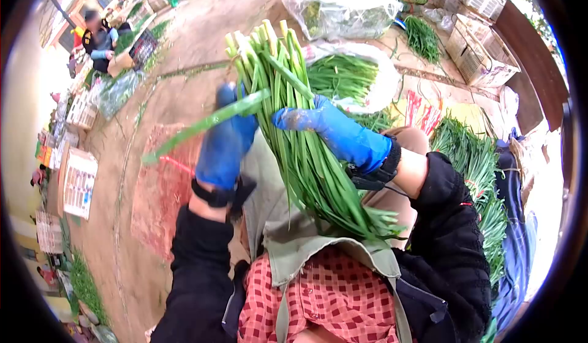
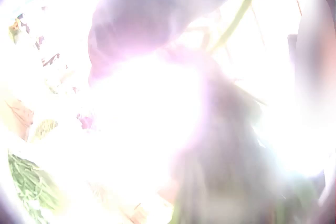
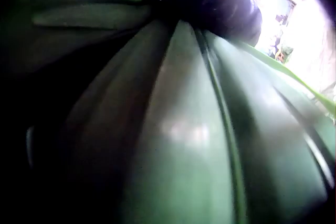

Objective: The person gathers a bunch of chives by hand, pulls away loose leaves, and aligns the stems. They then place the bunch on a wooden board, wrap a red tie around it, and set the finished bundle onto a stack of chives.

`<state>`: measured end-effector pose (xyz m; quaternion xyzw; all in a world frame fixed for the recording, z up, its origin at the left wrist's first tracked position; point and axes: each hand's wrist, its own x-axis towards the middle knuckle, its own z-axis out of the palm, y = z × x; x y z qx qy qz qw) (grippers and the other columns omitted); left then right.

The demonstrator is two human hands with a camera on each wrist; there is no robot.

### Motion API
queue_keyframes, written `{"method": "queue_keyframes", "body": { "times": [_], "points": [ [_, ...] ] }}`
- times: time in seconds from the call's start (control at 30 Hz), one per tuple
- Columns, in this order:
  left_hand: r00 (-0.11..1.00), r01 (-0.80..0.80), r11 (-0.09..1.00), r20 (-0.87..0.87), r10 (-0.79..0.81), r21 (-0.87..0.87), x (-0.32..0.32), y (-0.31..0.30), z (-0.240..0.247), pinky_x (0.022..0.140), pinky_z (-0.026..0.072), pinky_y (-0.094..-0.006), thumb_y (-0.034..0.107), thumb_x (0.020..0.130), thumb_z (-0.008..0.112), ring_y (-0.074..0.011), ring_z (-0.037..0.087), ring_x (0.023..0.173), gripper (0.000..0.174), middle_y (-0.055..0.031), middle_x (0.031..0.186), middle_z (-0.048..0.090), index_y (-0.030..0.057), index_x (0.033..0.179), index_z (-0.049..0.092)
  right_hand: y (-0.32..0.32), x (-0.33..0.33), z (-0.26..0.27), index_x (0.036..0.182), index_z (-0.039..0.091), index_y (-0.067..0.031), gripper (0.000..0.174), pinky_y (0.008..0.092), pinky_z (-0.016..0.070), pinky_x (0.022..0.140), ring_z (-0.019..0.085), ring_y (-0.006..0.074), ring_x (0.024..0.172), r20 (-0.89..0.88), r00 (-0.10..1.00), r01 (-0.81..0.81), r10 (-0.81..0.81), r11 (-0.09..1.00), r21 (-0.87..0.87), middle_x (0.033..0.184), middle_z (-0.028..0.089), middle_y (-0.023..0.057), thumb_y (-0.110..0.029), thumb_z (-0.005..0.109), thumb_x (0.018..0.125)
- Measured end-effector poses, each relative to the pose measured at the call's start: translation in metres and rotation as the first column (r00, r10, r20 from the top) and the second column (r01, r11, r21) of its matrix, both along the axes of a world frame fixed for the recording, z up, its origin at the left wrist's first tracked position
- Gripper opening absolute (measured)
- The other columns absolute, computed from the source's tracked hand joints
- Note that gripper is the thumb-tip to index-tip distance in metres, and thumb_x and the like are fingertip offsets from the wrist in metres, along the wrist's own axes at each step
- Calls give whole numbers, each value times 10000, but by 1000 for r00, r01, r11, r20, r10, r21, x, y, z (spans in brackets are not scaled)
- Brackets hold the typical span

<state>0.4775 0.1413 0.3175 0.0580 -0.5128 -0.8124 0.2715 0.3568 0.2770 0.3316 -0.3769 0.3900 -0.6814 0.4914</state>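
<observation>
In the head view my right hand (image 1: 343, 138), in a blue glove, grips a thick bunch of long flat-leaved greens (image 1: 300, 153), its thumb laid across the front. Pale cut stalk ends point up and away, and the leaf tips hang over my lap. My left hand (image 1: 225, 141), also blue-gloved, is motion-blurred beside the upper left of the bunch. One broad loose leaf (image 1: 202, 125) slants out from the bunch and crosses in front of it; whether the fingers hold that leaf I cannot tell. Close leaves (image 3: 184, 129) fill the right wrist view; glare washes out the left wrist view.
More greens (image 1: 343, 76) lie in white plastic ahead, near a large clear bag (image 1: 343, 6). Tied bundles (image 1: 471, 171) line my right side, close to red-and-white strips (image 1: 422, 110). Crates (image 1: 481, 52) stand at far right. A reddish board (image 1: 156, 190) lies left; another person (image 1: 98, 40) sits beyond.
</observation>
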Motion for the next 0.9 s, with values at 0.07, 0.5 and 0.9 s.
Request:
{"method": "queue_keyframes", "body": {
  "times": [0.07,0.5,0.9],
  "points": [
    [986,161,979,-27,-166,-122,9,13,-8,1038,324,-357,497,940,394,-187,421,1219,628,-101,1329,440,23,1351,355,-15,-15,3,1035,614,-40,247,231,466,649,561,74,754,29,1000,7,-8,1000,29,904,620,17,-182,651,836],
    [871,75,997,488,-50,-33,29,5,25,754,488,-273,86,739,675,-144,590,805,441,-37,881,590,9,1147,529,-45,-52,10,1167,512,-23,471,300,475,769,581,151,850,-193,975,125,-107,988,86,977,602,50,-295,684,823],
    [750,479,789,647,-140,-384,9,1,50,785,505,-341,215,828,638,-229,602,946,374,-130,1033,608,-24,1105,559,-46,-27,21,1422,255,-154,667,433,381,963,523,296,1124,-651,-571,-264,-500,863,-431,1186,543,135,-245,459,794]
  ]
}}
